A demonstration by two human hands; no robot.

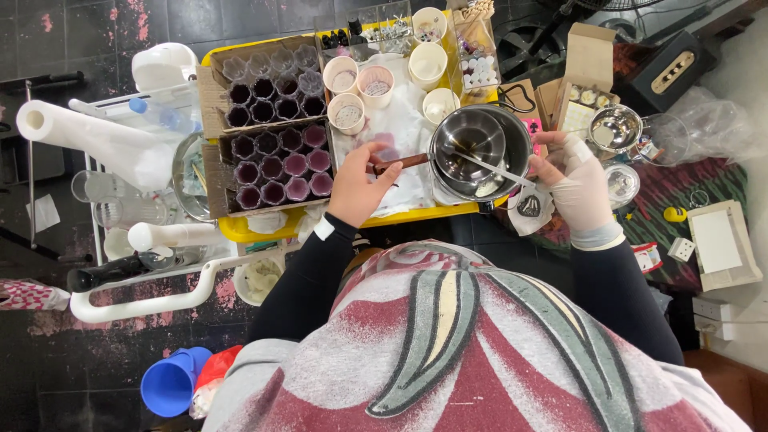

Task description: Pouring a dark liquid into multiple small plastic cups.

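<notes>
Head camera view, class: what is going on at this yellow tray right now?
A person stands over a yellow tray. The left hand grips the wooden handle of a steel pot, while the gloved right hand holds a thin stirring stick that reaches into it. Beside the pot sit cardboard boxes of small cups with purple filling and several white paper cups.

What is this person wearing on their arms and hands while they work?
Both arms are covered in long, close-fitting black sleeves. The left hand is bare, with a small white tab at the cuff. The right hand wears a thin, pale glove, and a grey band shows at its wrist where glove meets sleeve.
</notes>
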